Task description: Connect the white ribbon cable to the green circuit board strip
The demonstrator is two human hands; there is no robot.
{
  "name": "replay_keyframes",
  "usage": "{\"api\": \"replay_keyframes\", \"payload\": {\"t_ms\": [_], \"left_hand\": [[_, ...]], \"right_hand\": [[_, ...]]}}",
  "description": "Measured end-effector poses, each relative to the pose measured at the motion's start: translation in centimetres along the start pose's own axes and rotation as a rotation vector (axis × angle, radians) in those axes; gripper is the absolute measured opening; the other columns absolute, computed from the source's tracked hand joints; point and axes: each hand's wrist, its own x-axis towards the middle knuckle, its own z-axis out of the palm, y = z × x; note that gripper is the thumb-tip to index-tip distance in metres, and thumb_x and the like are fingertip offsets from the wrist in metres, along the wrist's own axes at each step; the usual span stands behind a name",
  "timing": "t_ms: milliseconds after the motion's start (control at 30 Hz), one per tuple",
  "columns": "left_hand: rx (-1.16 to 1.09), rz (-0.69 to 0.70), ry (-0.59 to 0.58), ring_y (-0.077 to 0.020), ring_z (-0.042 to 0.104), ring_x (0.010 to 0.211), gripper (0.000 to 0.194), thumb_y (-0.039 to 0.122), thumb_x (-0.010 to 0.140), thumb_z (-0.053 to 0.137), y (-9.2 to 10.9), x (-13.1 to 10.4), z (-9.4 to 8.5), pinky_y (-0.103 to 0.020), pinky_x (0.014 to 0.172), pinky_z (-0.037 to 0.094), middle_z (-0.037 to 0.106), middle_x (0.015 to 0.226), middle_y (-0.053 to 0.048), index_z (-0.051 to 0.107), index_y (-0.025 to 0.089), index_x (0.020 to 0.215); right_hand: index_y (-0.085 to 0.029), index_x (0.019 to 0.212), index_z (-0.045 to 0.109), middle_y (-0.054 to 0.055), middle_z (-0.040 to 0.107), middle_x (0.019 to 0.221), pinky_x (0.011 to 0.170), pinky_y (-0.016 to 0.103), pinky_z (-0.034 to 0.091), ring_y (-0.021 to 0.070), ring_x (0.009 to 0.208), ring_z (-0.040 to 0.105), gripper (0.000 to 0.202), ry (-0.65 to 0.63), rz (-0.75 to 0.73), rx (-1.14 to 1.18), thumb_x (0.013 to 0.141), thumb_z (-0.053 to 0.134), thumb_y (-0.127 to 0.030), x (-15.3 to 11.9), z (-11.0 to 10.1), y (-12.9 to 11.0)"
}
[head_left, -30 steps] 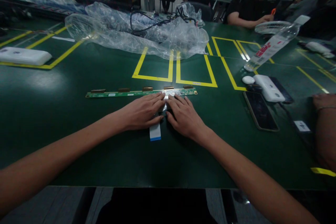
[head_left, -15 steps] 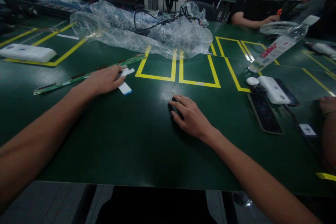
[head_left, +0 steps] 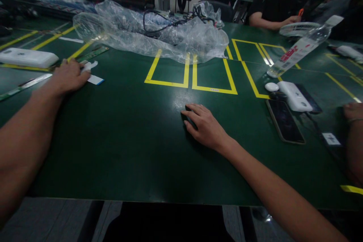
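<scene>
My left hand is closed on a long, thin green circuit strip at the left of the table. The strip lies slanted, its middle hidden under the hand. A white ribbon cable with a blue end sticks out to the right of my fingers. My right hand rests palm down on the green table near the middle, fingers apart, holding nothing.
Crumpled clear plastic wrap with black cables lies behind. On the right are a phone, a white device and a tilted bottle. Another white device sits left. A person's hand rests at the right edge.
My left hand has moved left with the green strip and its ribbon cable, away from the middle of the table. My right hand has stayed in place.
</scene>
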Motion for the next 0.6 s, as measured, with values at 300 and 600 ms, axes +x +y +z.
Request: {"api": "replay_keyframes", "payload": {"t_ms": [300,600], "left_hand": [[0.04,0.189,0.005,-0.0318,0.059,0.113,0.064,0.041,0.107,0.021,8.7,-1.8,-2.1,-0.051,0.106,0.046,0.06,0.128,-0.027,0.055,-0.007,0.132],[-0.073,0.459,0.056,-0.0369,0.042,0.144,0.072,0.05,0.105,0.022,19.1,-5.2,-2.4,-0.05,0.12,0.032,0.045,0.155,-0.023,0.048,0.001,0.15]], "right_hand": [[-0.012,0.14,0.062,0.019,0.055,0.153,0.123,0.056,0.035,0.0309,0.144,0.048,0.041,-0.005,0.007,0.0,0.102,0.052,-0.026,0.1,-0.1,-0.1],[-0.013,0.141,0.061,0.018,0.056,0.152,0.121,0.056,0.037,0.0313,0.144,0.048,0.042,-0.004,0.01,-0.009,0.102,0.052,-0.026,0.1,-0.1,-0.2]]}}
